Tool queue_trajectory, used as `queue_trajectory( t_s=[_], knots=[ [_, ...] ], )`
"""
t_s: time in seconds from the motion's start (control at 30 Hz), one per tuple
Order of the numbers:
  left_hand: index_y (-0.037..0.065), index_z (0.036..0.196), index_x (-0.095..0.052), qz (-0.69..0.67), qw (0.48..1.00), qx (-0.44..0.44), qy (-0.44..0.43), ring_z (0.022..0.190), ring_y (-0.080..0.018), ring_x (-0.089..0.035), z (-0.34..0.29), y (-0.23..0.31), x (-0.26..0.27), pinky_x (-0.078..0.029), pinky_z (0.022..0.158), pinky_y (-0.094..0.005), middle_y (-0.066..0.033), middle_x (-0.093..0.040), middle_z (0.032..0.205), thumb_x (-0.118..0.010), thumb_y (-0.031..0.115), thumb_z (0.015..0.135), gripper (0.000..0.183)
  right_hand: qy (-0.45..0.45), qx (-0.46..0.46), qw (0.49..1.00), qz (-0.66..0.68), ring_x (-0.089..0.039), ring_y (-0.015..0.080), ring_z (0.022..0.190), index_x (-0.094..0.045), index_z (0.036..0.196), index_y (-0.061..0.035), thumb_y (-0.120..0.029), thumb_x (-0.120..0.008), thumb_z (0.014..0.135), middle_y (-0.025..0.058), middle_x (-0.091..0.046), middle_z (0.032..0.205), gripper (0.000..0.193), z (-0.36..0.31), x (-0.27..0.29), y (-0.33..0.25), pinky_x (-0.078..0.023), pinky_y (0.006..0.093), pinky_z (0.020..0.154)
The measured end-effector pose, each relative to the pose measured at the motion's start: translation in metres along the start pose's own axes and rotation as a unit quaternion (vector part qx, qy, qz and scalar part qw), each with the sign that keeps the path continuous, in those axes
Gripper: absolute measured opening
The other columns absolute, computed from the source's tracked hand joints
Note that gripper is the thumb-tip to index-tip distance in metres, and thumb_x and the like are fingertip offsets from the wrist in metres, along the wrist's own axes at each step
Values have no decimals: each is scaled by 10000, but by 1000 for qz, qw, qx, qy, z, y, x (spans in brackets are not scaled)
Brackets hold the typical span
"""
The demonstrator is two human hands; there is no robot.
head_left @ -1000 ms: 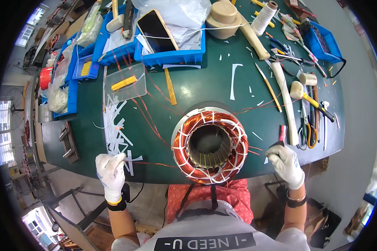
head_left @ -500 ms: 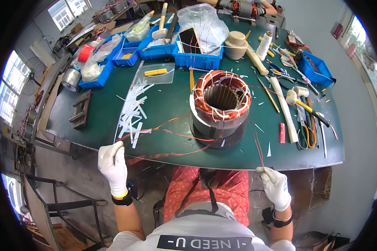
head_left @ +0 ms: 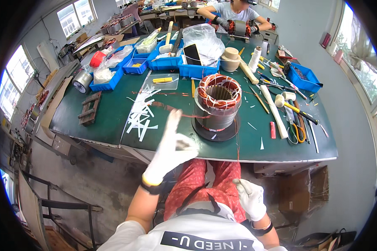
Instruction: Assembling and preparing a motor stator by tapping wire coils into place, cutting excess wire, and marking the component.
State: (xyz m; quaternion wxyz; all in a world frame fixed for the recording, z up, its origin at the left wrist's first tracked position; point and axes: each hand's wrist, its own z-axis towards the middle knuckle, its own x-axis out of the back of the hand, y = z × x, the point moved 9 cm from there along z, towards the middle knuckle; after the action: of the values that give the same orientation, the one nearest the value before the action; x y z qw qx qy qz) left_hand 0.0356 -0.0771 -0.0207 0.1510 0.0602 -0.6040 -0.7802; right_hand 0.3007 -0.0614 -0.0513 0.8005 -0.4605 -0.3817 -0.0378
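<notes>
A motor stator point(head_left: 218, 106) stands upright on a dark round base point(head_left: 202, 133), with orange copper windings point(head_left: 209, 82) laced in white cord round its top. My left hand point(head_left: 167, 148), in a white glove, is raised in front of the table's edge, left of the stator; its fingers are spread, slightly blurred, and empty. Behind its fingertips a reddish-brown lead point(head_left: 183, 114) runs leftward from the stator. My gloved right hand point(head_left: 251, 201) is low near my lap, fingertips pinched. Thin copper wires point(head_left: 238, 146) hang from the stator over the edge toward that pinch.
White strips point(head_left: 140, 119) lie scattered left of the stator. Blue bins point(head_left: 199, 72) line the back, one holding a phone point(head_left: 192, 55). Mallets, scissors point(head_left: 298, 133) and pliers lie to the right. Across the table a person point(head_left: 238, 19) works on another stator point(head_left: 240, 28).
My left hand has let go of the reddish lead and moved right, toward the stator. My right hand has dropped lower and to the left. The view has tilted up, showing the co-worker.
</notes>
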Motion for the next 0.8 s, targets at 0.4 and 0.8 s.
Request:
queue_trajectory(
  t_s=[0.4,0.8],
  knots=[
    [-74,958,-620,-131,983,-40,121,600,-102,-506,-36,-31,14,-423,581,-246,-62,-587,697,-460,283,1040,399,-87,-123,964,220,-550,76,584,-701,1042,2,-160,-587,950,24,-615,683,219,-25,-11,64,-455,238,552],
    [84,916,-700,227,911,-338,-59,611,-244,-507,-43,46,-43,-381,567,-354,-23,-544,671,-775,214,738,233,-239,-278,885,288,-562,71,624,-721,971,23,-107,-564,917,38,-672,733,210,-19,-40,79,-443,235,566]
  ],
)
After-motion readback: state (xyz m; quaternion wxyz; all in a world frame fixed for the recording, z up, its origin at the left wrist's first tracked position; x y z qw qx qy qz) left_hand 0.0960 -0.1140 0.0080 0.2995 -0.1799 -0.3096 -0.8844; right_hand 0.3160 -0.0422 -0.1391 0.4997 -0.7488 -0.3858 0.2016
